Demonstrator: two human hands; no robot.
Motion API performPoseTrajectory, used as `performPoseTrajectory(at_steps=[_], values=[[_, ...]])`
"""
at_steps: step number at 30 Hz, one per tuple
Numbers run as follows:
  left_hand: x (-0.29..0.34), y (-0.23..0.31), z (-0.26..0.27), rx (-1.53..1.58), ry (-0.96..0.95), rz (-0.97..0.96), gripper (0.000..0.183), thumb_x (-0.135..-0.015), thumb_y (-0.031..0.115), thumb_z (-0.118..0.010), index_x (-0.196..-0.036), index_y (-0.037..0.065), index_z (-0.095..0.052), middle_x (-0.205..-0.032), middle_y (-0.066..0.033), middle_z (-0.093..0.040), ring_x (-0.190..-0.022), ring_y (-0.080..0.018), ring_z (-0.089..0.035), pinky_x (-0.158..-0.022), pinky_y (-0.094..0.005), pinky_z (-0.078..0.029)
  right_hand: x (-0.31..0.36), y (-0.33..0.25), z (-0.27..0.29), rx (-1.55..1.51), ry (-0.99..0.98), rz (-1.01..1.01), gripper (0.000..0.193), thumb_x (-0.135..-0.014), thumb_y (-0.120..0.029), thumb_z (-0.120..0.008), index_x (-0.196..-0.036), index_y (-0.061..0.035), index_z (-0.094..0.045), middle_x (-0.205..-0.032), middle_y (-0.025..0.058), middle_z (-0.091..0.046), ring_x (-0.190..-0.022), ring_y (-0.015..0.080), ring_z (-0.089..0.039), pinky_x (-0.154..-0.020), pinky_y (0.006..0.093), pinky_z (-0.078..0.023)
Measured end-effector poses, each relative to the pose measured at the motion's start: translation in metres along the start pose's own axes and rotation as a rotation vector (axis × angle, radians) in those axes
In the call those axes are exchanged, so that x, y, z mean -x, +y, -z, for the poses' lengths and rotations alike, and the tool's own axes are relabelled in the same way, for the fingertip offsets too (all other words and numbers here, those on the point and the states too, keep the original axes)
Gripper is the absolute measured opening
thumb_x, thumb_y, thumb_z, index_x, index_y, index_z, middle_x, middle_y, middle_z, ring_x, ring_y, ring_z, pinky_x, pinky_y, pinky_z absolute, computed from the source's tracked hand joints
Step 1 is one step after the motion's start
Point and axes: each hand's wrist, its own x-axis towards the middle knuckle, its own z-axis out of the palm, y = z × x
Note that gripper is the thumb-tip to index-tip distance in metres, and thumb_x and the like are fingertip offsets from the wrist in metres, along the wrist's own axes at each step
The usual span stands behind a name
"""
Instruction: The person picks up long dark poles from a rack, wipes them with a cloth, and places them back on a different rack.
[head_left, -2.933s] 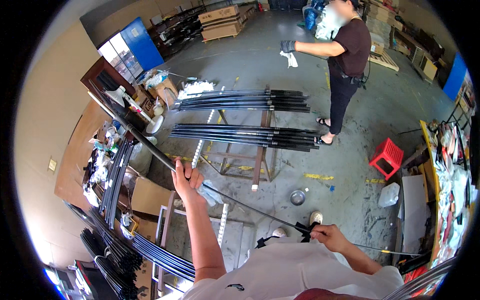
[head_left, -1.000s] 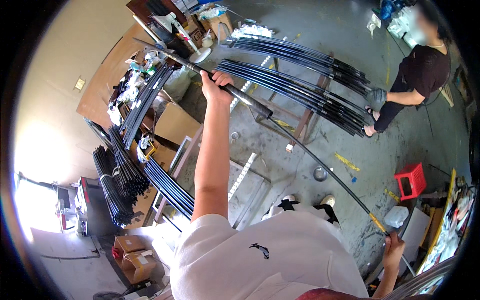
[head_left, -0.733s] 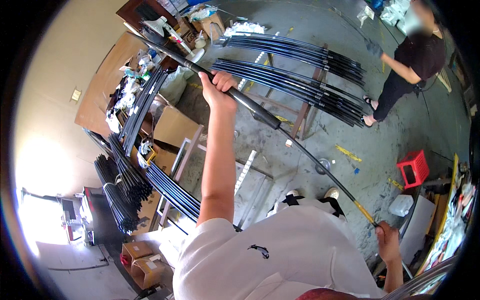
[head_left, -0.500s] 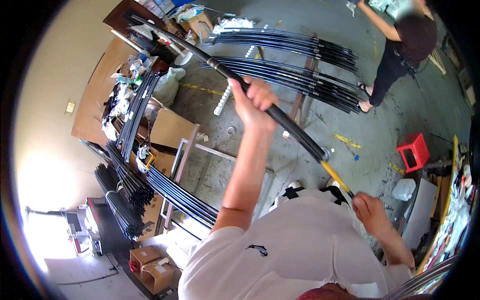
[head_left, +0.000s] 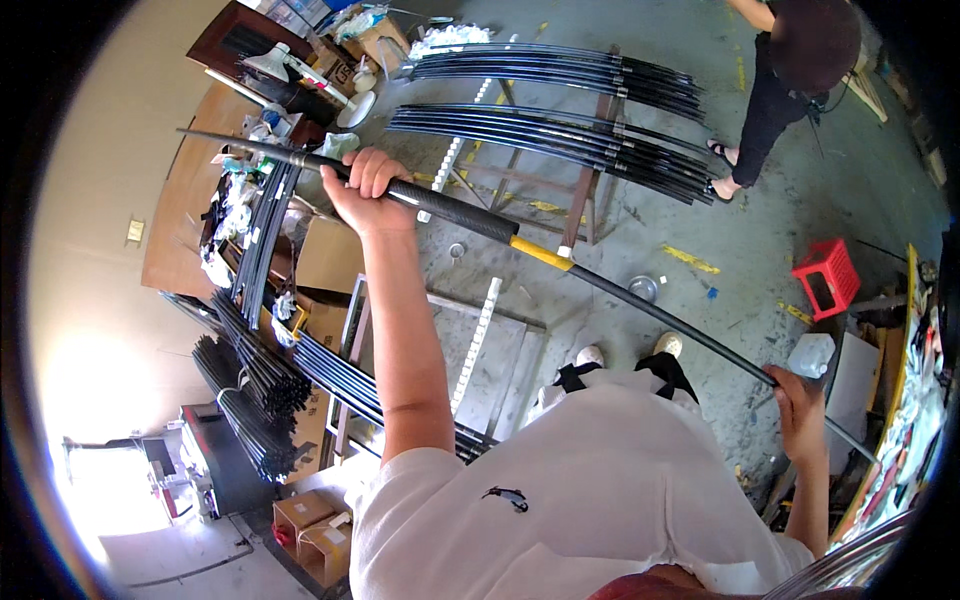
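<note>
A long black telescopic pole point(head_left: 455, 212) slants across in front of me from upper left to lower right. Its thick section has a woven dark surface and ends at a yellow band point(head_left: 541, 252); a thinner dark tube runs on from there. My left hand point(head_left: 372, 190) is wrapped round the thick section near a metallic ring. Farther down, my right hand point(head_left: 797, 400) grips the thin tube, whose end passes beyond it toward the lower right.
Two rows of black poles point(head_left: 540, 135) lie on a rack ahead. More pole bundles point(head_left: 262, 385) are at left beside cardboard boxes point(head_left: 325, 255). A red plastic stool point(head_left: 828, 278) and translucent jug point(head_left: 810, 354) stand at right. Another person point(head_left: 780, 95) stands far right.
My left hand has moved left with the pole, and my right hand has moved right. The pole lies flatter, and a length of thin tube now shows below the yellow band.
</note>
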Motion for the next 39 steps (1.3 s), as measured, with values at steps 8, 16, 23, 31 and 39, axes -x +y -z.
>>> performPoseTrajectory(at_steps=[8,16,23,31,39], values=[[0.019,-0.025,-0.013,-0.003,-0.024,0.04,0.039,-0.091,0.045,-0.049,-0.078,0.008,-0.048,-0.054,0.0061,-0.031,-0.041,-0.0037,-0.027,-0.035,-0.0163,-0.027,0.01,-0.021,-0.015,-0.233,-0.253,-0.13,0.032,-0.084,-0.002,-0.055,-0.116,-0.006,-0.06,-0.066,0.0156,-0.054,-0.053,0.0203,-0.049,-0.054,0.0288,-0.042],[0.056,-0.087,-0.017,0.066,-0.072,0.132,0.032,-0.091,0.036,-0.055,-0.078,0.008,-0.046,-0.052,0.0062,-0.03,-0.038,-0.0019,-0.025,-0.032,-0.0166,-0.023,-0.017,-0.07,-0.041,-0.454,-0.292,-0.143,0.031,-0.089,-0.004,-0.052,-0.119,-0.0088,-0.058,-0.067,0.0151,-0.056,-0.055,0.017,-0.052,-0.054,0.0289,-0.043],[0.099,-0.116,-0.001,0.041,-0.084,0.071,0.035,-0.093,0.039,-0.05,-0.081,0.007,-0.045,-0.054,0.0041,-0.03,-0.041,-0.0051,-0.028,-0.034,-0.0204,-0.028,-0.046,-0.079,-0.045,-0.342,-0.38,-0.069,0.035,-0.093,-0.016,-0.05,-0.128,-0.0162,-0.049,-0.071,0.017,-0.061,-0.065,0.0337,-0.06,-0.056,0.0382,-0.045],[0.071,-0.088,-0.004,-0.192,-0.006,0.006,0.031,-0.09,0.035,-0.056,-0.082,0.007,-0.047,-0.061,0.0021,-0.035,-0.047,-0.0059,-0.03,-0.04,-0.0191,-0.03,-0.04,-0.026,-0.048,0.117,-0.111,0.215,0.038,-0.087,-0.027,-0.056,-0.123,-0.017,-0.05,-0.08,0.0094,-0.063,-0.066,0.0313,-0.061,-0.055,0.0408,-0.048],[0.019,0.024,-0.01,-0.279,0.044,-0.074,0.027,-0.089,0.025,-0.057,-0.091,-0.002,-0.051,-0.076,-0.0048,-0.046,-0.067,-0.0119,-0.043,-0.054,-0.0213,-0.042,0.002,0.03,-0.017,0.265,0.226,0.189,0.024,-0.082,-0.029,-0.061,-0.097,-0.0111,-0.057,-0.073,0.0067,-0.061,-0.064,0.0283,-0.06,-0.052,0.0396,-0.047]])
